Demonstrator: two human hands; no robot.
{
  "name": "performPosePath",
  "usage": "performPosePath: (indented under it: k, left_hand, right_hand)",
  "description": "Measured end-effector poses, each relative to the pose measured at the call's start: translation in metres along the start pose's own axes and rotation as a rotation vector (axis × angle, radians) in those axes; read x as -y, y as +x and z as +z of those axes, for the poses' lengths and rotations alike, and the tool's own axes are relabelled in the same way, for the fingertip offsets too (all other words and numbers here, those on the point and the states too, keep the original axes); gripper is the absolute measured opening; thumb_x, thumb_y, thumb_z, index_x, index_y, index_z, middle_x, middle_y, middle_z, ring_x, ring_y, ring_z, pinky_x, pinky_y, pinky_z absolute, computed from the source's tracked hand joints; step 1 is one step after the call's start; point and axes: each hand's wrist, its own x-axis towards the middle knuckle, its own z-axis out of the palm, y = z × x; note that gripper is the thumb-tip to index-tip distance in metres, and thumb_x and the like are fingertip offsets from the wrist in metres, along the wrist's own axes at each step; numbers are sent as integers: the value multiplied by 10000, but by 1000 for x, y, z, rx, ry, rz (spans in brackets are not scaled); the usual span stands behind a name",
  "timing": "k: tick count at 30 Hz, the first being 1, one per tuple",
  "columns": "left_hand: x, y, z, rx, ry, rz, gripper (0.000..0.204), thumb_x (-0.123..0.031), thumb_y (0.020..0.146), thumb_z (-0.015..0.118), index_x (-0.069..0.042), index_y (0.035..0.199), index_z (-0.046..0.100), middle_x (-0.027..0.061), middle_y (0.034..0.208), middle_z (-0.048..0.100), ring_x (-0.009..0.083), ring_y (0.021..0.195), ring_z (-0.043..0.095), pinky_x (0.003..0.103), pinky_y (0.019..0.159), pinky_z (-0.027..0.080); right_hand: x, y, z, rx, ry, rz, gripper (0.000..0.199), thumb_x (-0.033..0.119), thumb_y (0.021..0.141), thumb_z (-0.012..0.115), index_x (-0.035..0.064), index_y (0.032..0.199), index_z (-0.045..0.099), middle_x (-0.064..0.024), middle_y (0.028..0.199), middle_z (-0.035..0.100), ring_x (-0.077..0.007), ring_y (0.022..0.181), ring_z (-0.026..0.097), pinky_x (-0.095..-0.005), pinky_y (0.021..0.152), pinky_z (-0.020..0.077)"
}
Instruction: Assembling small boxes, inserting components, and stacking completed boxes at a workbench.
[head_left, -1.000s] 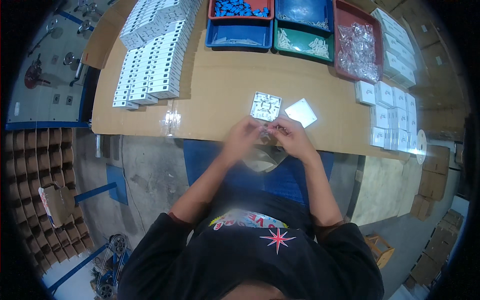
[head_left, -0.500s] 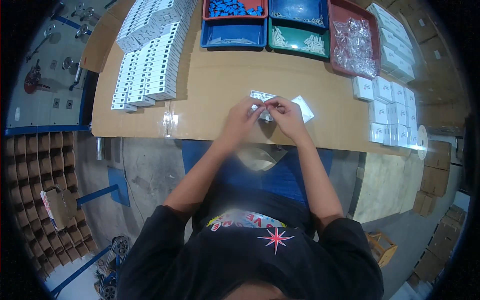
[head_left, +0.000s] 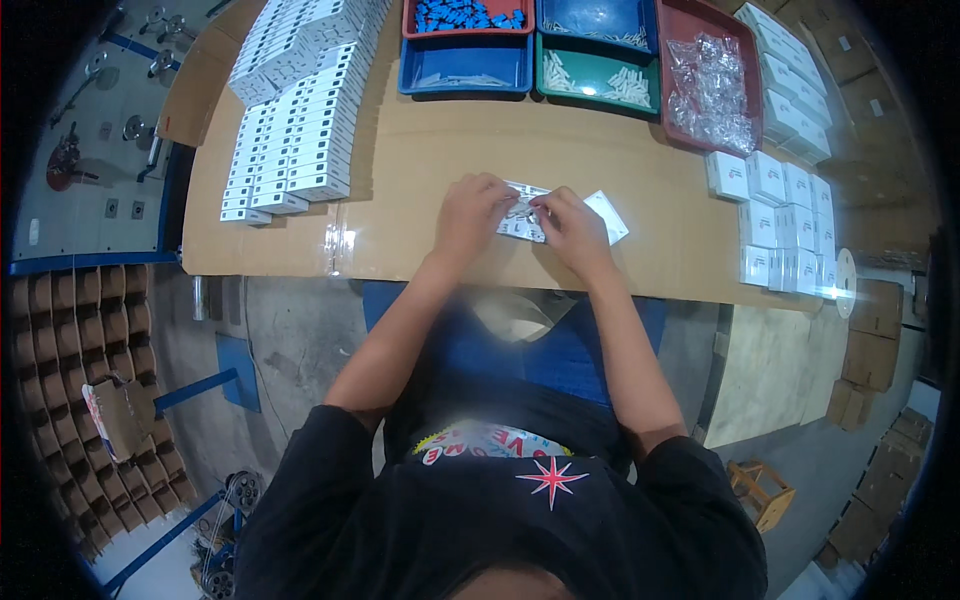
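Observation:
Near the table's front edge, my left hand [head_left: 470, 215] and my right hand [head_left: 574, 228] face each other with fingertips pinched. Between them is something small and pale, perhaps clear plastic [head_left: 523, 209], too small to make out. Under the fingers lies a white sheet with dark print [head_left: 519, 229], partly covered by both hands. A flat white piece [head_left: 608, 219] rests at an angle beside my right hand, its left part hidden by that hand.
Tall stacks of white boxes [head_left: 292, 155] stand at left; more white boxes [head_left: 778, 215] at right. Along the back are a red tray of blue parts [head_left: 408, 22], blue trays [head_left: 407, 82], a green tray of white plugs [head_left: 600, 102] and a red tray of clear bags [head_left: 752, 110].
My left hand has shifted slightly left and up, away from the right one. The fingertips are farther apart, and more of the printed sheet shows between them.

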Motion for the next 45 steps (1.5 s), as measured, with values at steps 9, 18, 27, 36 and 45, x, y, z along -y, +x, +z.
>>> performPosePath:
  k: [9, 18, 27, 36, 45]
  left_hand:
    - [-3, 8, -15, 206, -139, -49, 134, -119, 847, 778, -71, 972, 775, 88, 971, 696, 266, 818, 663, 387, 745, 525]
    - [4, 4, -15, 183, -21, -28, 130, -138, 836, 792, -76, 948, 772, 54, 978, 706, 238, 775, 667, 373, 739, 513]
    - [-4, -8, -22, 113, 194, -36, 95, -212, 823, 795, -139, 883, 786, 8, 878, 681, 237, 905, 634, 395, 844, 430]
    - [-2, -37, -24, -18, 283, -347, 213, -249, 826, 807, -126, 995, 769, 4, 878, 703, 213, 890, 652, 392, 858, 416]
    - [-7, -37, -50, -113, 129, -269, 557, -256, 774, 833, -85, 1260, 620, 100, 1281, 643, 284, 1162, 593, 429, 1022, 395]
  right_hand:
    - [-3, -8, 6, -3, -116, 52, 127, 94, 851, 726, 69, 973, 752, -84, 1024, 610, -282, 862, 682, -406, 732, 557]
    - [-3, -5, 9, -7, -145, 56, 134, 99, 840, 740, 69, 968, 765, -82, 1053, 604, -280, 933, 669, -413, 753, 559]
    - [-4, 1, 17, -80, -128, 11, 163, 75, 814, 743, 96, 971, 779, -87, 1022, 612, -293, 912, 664, -428, 748, 545]
    - [8, 21, 15, -117, 5, 26, 135, 89, 874, 705, 73, 997, 757, -101, 1008, 625, -315, 872, 669, -415, 749, 538]
    - [15, 111, -7, -122, 5, 2, 141, 116, 906, 670, 76, 1015, 750, -115, 982, 682, -300, 865, 686, -413, 743, 541]
